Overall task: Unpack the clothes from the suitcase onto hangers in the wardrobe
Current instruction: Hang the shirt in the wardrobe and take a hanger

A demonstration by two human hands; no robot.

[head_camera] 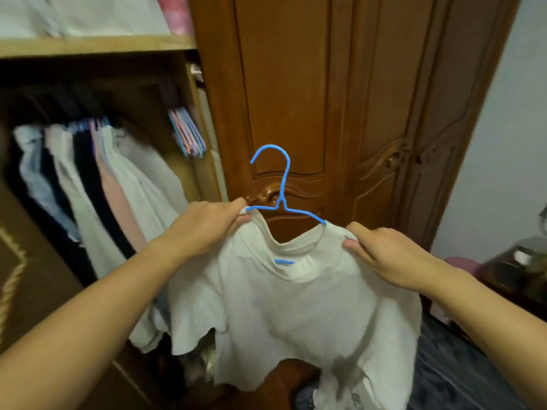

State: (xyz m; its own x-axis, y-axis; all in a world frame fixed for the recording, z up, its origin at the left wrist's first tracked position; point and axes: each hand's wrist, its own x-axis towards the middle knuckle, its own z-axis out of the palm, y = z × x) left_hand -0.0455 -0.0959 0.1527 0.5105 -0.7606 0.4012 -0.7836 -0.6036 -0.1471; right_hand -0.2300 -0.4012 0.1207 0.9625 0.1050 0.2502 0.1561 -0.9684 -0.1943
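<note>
White T-shirt on blue wire hanger, near centre before wardrobe door. Left hand and right hand pinching shoulders. Probably light, limp, slip-prone; best held by hook.

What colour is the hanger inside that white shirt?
The hanger is bright blue, seen in the head view.

White tee on blue hanger, hook up, held in front of closed wardrobe door. Left hand pinches tee's shoulder at hanger's left end; right hand grips the other shoulder, hanger arm running under the cloth there. Hanger's bottom bar shows through the neck hole. Open wardrobe bay on left: hung clothes on rail, spare hangers bunched at right end. Shelf above holds folded fabric.
</note>
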